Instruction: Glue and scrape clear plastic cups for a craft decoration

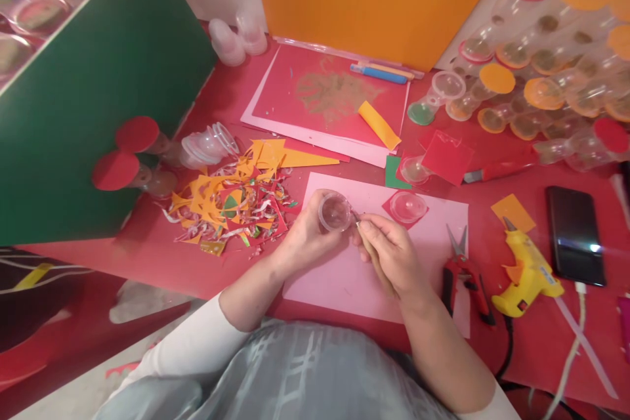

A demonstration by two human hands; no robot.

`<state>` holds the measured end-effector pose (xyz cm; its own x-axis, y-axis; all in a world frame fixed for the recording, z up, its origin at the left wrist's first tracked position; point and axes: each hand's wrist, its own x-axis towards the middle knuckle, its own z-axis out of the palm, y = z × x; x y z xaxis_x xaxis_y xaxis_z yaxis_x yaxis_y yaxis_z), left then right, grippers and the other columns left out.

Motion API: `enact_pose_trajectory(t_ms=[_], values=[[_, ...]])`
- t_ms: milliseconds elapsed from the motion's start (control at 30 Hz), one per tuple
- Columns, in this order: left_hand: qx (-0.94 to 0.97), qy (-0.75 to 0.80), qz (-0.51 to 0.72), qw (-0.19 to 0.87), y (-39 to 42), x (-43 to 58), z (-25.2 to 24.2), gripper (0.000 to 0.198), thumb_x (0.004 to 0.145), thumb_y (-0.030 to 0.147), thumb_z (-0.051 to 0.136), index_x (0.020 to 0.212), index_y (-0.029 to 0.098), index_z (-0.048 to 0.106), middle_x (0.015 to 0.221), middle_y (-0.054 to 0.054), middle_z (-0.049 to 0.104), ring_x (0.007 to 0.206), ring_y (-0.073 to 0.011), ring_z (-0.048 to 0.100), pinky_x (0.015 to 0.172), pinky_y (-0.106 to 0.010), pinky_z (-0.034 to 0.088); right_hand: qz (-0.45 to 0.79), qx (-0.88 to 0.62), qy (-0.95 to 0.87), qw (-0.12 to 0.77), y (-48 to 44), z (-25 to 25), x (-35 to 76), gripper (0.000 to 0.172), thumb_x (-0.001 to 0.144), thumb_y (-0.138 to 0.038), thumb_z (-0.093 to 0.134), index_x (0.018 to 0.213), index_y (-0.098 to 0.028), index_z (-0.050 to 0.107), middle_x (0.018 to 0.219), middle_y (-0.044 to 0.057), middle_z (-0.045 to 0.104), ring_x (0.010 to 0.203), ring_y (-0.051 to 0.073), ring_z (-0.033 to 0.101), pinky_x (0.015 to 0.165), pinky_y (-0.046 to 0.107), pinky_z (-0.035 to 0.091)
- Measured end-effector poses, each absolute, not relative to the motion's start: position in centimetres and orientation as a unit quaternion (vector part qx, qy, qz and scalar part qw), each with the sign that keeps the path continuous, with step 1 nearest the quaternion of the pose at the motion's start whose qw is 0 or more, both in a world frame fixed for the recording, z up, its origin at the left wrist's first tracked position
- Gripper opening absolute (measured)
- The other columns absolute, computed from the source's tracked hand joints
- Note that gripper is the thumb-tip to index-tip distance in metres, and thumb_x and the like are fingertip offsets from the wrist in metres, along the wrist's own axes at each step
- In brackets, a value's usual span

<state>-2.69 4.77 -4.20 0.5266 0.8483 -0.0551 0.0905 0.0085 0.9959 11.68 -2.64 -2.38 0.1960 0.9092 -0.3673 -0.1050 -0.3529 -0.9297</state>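
A small clear plastic cup (335,212) is in my left hand (311,230), its round opening turned up toward me. My fingers wrap round its side. In my right hand (394,251) is a slim tool with a tan, wood-like handle (378,262); its thin dark tip meets the cup's right side at the rim. Whether the tip pierces the wall I cannot tell. Both hands are over a pink sheet (325,282). Just right of the cup, another clear cup (408,207) rests on a red paper piece.
Orange and red paper scraps (231,200) pile up at left. Red-handled snips (465,275), a yellow glue gun (531,269) with its cord and a phone (575,236) lie at right. Joined cups (546,72) stack at back right. A green board (98,98) stands left.
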Motion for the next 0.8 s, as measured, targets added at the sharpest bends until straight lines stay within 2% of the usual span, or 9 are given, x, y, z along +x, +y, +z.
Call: enact_pose_trajectory(t_ms=[167, 300, 433, 600, 800], values=[[0.626, 0.376, 0.321, 0.603, 4.88, -2.61, -4.08, 0.029, 0.080, 0.025, 0.073, 0.101, 0.019, 0.053, 0.095, -0.005, 0.067, 0.088, -0.0159, 0.067, 0.081, -0.028, 0.054, 0.522, -0.623, -0.361, 0.457, -3.03, -2.44, 11.85, 0.026, 0.093, -0.037, 0.054, 0.075, -0.021, 0.063, 0.055, -0.004, 0.058, 0.044, 0.009, 0.052, 0.045, 0.020, 0.042], [0.615, 0.405, 0.323, 0.595, 4.72, -2.46, -3.98, 0.029, 0.077, 0.026, 0.074, 0.097, 0.020, 0.053, 0.094, -0.004, 0.067, 0.087, -0.0165, 0.068, 0.078, -0.028, 0.055, 0.513, -0.628, -0.381, 0.444, -2.90, -2.35, 11.87, 0.017, 0.088, -0.034, 0.058, 0.080, -0.021, 0.064, 0.063, -0.002, 0.065, 0.044, 0.009, 0.055, 0.044, 0.020, 0.043], [0.614, 0.414, 0.305, 0.599, 4.54, -2.38, -3.66, 0.029, 0.077, 0.027, 0.074, 0.096, 0.021, 0.052, 0.095, -0.004, 0.070, 0.084, -0.0164, 0.071, 0.076, -0.027, 0.056, 0.507, -0.638, -0.386, 0.432, -2.71, -2.19, 11.89, 0.015, 0.085, -0.033, 0.059, 0.079, -0.020, 0.064, 0.061, -0.003, 0.064, 0.044, 0.010, 0.056, 0.044, 0.020, 0.045], [0.639, 0.428, 0.288, 0.570, 4.41, -2.48, -3.57, 0.028, 0.079, 0.027, 0.072, 0.096, 0.022, 0.051, 0.092, -0.004, 0.069, 0.081, -0.0157, 0.069, 0.075, -0.027, 0.055, 0.502, -0.646, -0.384, 0.427, -2.68, -2.10, 11.90, 0.015, 0.083, -0.034, 0.060, 0.078, -0.020, 0.063, 0.061, -0.003, 0.063, 0.043, 0.011, 0.056, 0.044, 0.021, 0.045], [0.660, 0.416, 0.264, 0.568, 4.28, -2.68, -3.90, 0.026, 0.082, 0.025, 0.067, 0.099, 0.022, 0.049, 0.098, -0.006, 0.069, 0.086, -0.0172, 0.069, 0.078, -0.030, 0.054, 0.495, -0.663, -0.377, 0.417, -2.67, -2.35, 11.78, 0.021, 0.085, -0.039, 0.058, 0.077, -0.020, 0.064, 0.061, -0.002, 0.065, 0.043, 0.011, 0.057, 0.045, 0.022, 0.044]])
